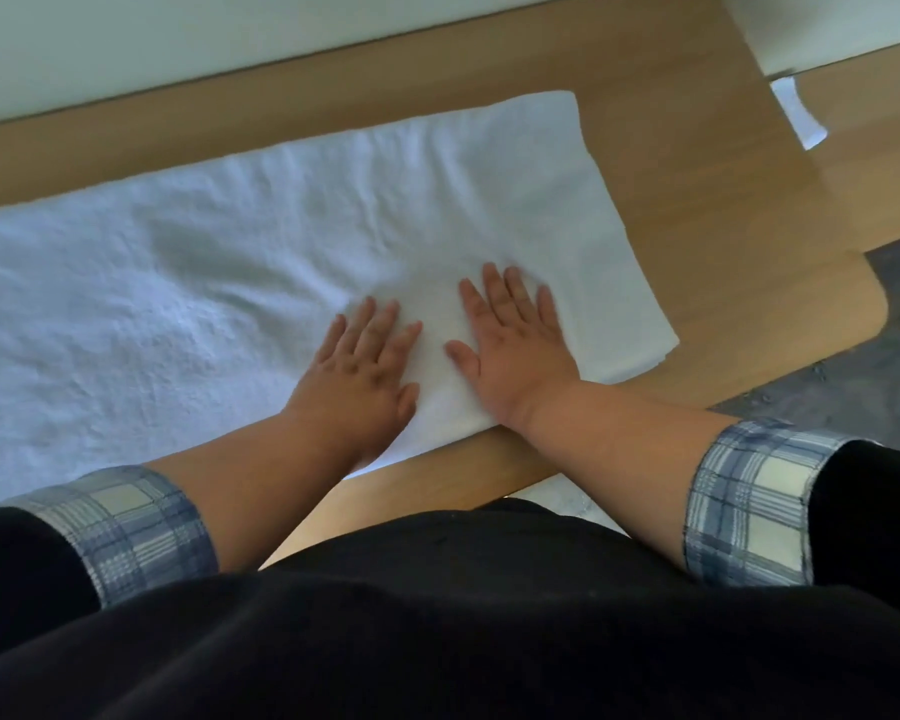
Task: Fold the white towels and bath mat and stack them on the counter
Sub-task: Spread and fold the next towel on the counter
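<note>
White towel, spread along wooden counter, beneath left hand and right hand, both pressing flat, fingers straight.

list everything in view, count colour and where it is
towel: 1, white, spread along the counter, right end in layers
counter: 1, light wood, under the towel
wall: 1, white, behind the counter
dark surface: 1, grey, lower right, beyond the counter's end
small object: 1, white, top right, too unclear to name
cuffs: 2, blue and white plaid, on the forearms
left hand: 1, bare, flat on the towel
right hand: 1, bare, flat on the towel beside the left
</note>
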